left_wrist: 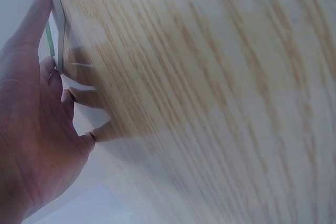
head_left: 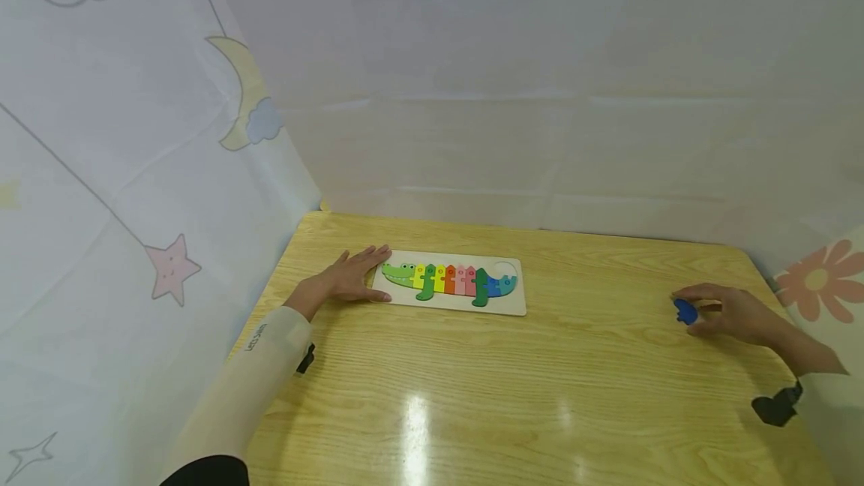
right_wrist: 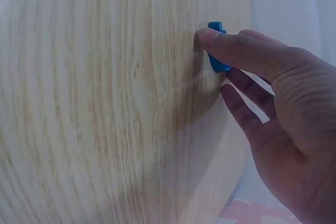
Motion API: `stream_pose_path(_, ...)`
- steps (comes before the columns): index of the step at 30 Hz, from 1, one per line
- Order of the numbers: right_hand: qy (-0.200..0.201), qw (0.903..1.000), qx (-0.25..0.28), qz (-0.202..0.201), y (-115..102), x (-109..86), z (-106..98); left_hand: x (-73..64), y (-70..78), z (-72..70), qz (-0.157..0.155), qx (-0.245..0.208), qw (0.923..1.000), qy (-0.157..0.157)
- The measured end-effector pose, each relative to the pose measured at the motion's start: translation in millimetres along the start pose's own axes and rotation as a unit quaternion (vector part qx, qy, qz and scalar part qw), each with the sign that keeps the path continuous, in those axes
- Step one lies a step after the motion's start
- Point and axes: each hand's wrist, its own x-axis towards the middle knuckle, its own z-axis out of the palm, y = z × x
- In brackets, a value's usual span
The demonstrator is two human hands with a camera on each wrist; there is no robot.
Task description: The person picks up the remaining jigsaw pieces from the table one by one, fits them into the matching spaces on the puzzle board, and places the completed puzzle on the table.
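Note:
A wooden puzzle board (head_left: 452, 307) with a colourful crocodile (head_left: 448, 281) lies toward the back of the table. At the tip of the crocodile's tail, a pale round recess (head_left: 503, 269) shows bare wood. My left hand (head_left: 351, 276) rests at the board's left end, thumb and fingers spread over its edge; the left wrist view shows that hand (left_wrist: 42, 124) from the palm side. Far to the right, my right hand (head_left: 736, 313) pinches a small blue puzzle piece (head_left: 685, 311) between thumb and fingers. In the right wrist view the blue piece (right_wrist: 216, 64) is partly covered by the thumb.
The wooden table (head_left: 472, 381) has glare spots near its front. Pale cloth walls (head_left: 499, 156) stand behind it and at both sides, printed with a moon (head_left: 236, 73), a star (head_left: 172, 268) and a flower (head_left: 818, 278). Dark straps sit at both wrists.

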Motion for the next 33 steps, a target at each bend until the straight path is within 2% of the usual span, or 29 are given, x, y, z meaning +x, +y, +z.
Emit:
stream_pose_path(11, 0.000, 0.9996, 0.027, 0.012, 5.4, 1.1, 3.6, 1.0, -2.1, 2.4, 0.000, -0.001, 1.0000, -0.002)
stream_pose_path(33, 0.016, 0.9998, -0.002, 0.009, 1.4, 5.8, 6.6, 1.0, -2.3, 1.9, 0.003, -0.003, 1.0000, -0.002)
